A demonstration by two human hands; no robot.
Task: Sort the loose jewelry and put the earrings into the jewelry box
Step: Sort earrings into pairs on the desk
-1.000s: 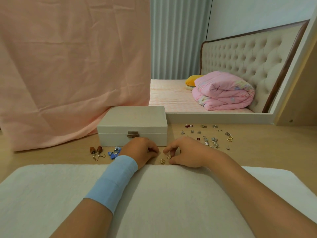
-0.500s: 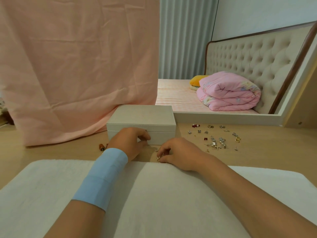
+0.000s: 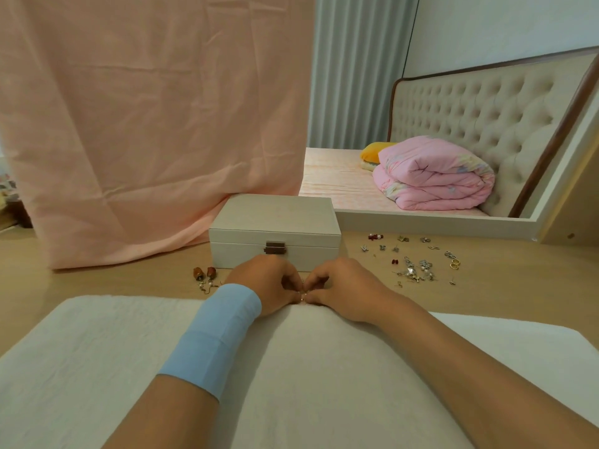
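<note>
A cream jewelry box (image 3: 275, 222) with a metal clasp stands closed on the wooden desk. Just in front of it my left hand (image 3: 267, 283) and my right hand (image 3: 340, 283) meet fingertip to fingertip, pinching a small pale earring (image 3: 303, 294) between them at the far edge of the white cloth. Loose jewelry (image 3: 418, 264) lies scattered to the right of the box: small silver pieces, red studs and gold rings. Brown drop earrings (image 3: 204, 275) lie left of my left hand.
A white cloth (image 3: 97, 367) covers the near desk under my forearms. A pink fabric sheet (image 3: 152, 124) hangs behind the box on the left. A mirror (image 3: 453, 124) at the back right reflects a bed with a pink quilt.
My left hand came back from the box's clasp and joined my right hand. Both now pinch the small earring at the cloth's edge. The view shifted slightly leftward.
</note>
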